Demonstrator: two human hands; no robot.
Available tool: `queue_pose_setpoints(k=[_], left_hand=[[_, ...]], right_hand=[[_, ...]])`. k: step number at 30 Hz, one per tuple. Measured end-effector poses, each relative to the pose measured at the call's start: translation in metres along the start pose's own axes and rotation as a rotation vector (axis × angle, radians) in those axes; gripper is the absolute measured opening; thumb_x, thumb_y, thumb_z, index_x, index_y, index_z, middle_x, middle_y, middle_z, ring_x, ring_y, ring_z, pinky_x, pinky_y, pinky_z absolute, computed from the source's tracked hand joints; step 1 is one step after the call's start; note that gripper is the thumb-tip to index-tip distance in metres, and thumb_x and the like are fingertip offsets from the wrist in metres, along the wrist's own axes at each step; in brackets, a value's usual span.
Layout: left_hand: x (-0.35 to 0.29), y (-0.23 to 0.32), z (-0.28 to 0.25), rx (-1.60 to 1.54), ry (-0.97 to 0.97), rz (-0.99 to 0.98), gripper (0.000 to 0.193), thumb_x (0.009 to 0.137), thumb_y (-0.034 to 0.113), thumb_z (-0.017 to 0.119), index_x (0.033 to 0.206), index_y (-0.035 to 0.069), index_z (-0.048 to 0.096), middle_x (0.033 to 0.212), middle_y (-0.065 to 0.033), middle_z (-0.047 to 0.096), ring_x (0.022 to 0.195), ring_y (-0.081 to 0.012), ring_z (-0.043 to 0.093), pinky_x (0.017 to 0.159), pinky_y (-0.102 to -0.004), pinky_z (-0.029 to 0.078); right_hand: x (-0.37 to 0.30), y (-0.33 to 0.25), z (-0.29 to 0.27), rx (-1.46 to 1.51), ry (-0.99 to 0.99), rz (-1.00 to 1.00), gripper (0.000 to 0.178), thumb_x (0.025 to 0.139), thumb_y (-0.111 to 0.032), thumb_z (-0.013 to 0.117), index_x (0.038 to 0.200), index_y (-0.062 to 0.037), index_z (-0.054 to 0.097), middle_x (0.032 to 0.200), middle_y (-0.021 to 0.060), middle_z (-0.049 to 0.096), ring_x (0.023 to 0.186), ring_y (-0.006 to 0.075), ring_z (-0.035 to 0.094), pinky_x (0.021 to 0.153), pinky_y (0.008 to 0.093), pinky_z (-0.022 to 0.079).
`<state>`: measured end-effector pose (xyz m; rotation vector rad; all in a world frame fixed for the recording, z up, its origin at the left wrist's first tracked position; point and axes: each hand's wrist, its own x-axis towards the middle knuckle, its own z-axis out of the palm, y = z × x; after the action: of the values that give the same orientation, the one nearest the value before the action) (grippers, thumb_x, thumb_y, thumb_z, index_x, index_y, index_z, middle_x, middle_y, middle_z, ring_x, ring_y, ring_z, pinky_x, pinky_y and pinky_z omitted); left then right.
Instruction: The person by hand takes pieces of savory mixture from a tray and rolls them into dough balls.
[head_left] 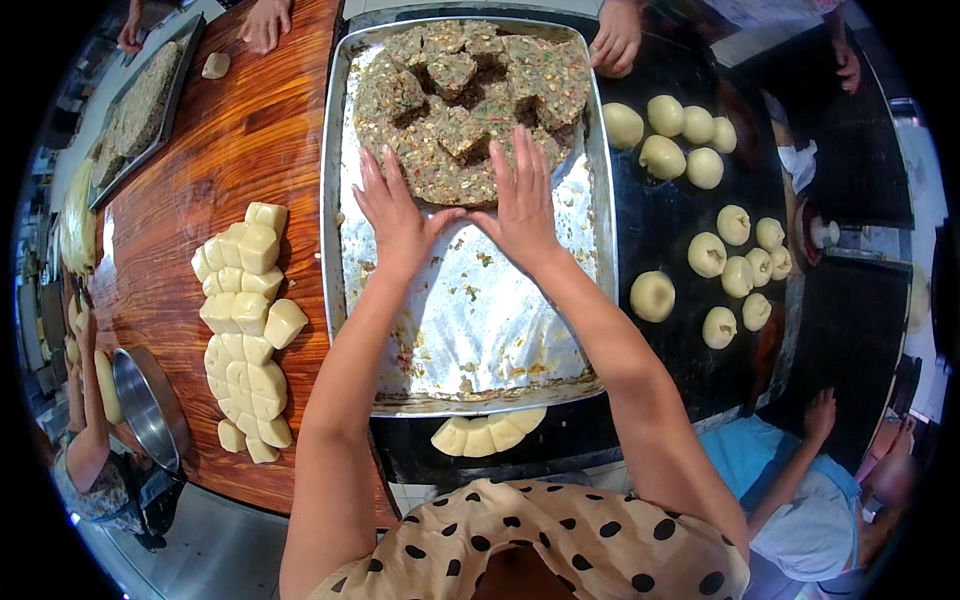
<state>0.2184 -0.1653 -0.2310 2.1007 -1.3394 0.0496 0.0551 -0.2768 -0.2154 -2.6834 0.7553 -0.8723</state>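
Observation:
A large mass of coarse, speckled filling point(440, 165) fills the far part of a rectangular metal tray point(480, 300). My left hand point(390, 215) lies against its near edge at the left, fingers spread over it. Beside it, my right hand point(520, 205) rests on the near right edge of the filling, fingers stretched forward. The two thumbs meet between them over the metal. Neither hand grips anything. Bits of filling and grease smear the tray's bare near half.
Cut dough pieces point(240, 335) lie on the wooden table point(150, 290) at left, near a steel bowl point(150, 410). Filled dough balls point(705, 255) sit on the black table at right. More dough pieces point(485, 433) lie under the tray's near edge. Other people's hands point(615, 40) show around the tables.

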Motion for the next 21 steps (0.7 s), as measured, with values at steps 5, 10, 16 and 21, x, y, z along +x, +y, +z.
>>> queue_pose_setpoints(k=[5, 10, 16, 21], left_hand=[[0.016, -0.014, -0.009, 0.14, -0.025, 0.067, 0.138, 0.058, 0.056, 0.088, 0.16, 0.015, 0.005, 0.162, -0.0302, 0.003, 0.151, -0.0449, 0.01, 0.114, -0.0681, 0.011], [0.027, -0.01, -0.017, 0.09, 0.008, 0.079, 0.132, 0.06, 0.056, 0.087, 0.16, 0.017, 0.01, 0.162, -0.0296, 0.005, 0.151, -0.0443, 0.008, 0.114, -0.0678, 0.01], [0.022, 0.011, -0.019, 0.126, -0.083, 0.222, 0.112, 0.067, 0.055, 0.083, 0.157, 0.017, 0.028, 0.163, -0.0231, 0.01, 0.152, -0.0394, 0.01, 0.117, -0.063, 0.005], [0.025, 0.012, -0.007, 0.052, -0.102, 0.206, 0.107, 0.066, 0.044, 0.086, 0.154, 0.014, 0.032, 0.163, -0.02, 0.017, 0.151, -0.0379, 0.015, 0.119, -0.0614, 0.006]], right_hand=[[0.004, 0.01, -0.001, -0.035, 0.021, 0.01, 0.122, 0.059, -0.045, 0.091, 0.155, -0.0116, 0.024, 0.159, 0.0285, 0.012, 0.149, 0.0446, 0.015, 0.12, 0.0564, 0.019], [0.005, 0.011, -0.003, -0.071, 0.08, 0.048, 0.122, 0.057, -0.049, 0.09, 0.155, -0.0146, 0.026, 0.159, 0.0299, 0.009, 0.149, 0.0456, 0.013, 0.12, 0.0584, 0.018], [0.007, 0.011, -0.009, -0.065, -0.03, 0.036, 0.122, 0.06, -0.039, 0.091, 0.156, -0.0148, 0.021, 0.161, 0.0286, 0.008, 0.15, 0.0442, 0.012, 0.121, 0.0578, 0.015], [0.019, 0.008, -0.009, -0.04, -0.068, -0.022, 0.119, 0.062, -0.032, 0.091, 0.157, -0.0153, 0.021, 0.161, 0.0279, 0.007, 0.151, 0.0434, 0.011, 0.121, 0.0575, 0.013]])
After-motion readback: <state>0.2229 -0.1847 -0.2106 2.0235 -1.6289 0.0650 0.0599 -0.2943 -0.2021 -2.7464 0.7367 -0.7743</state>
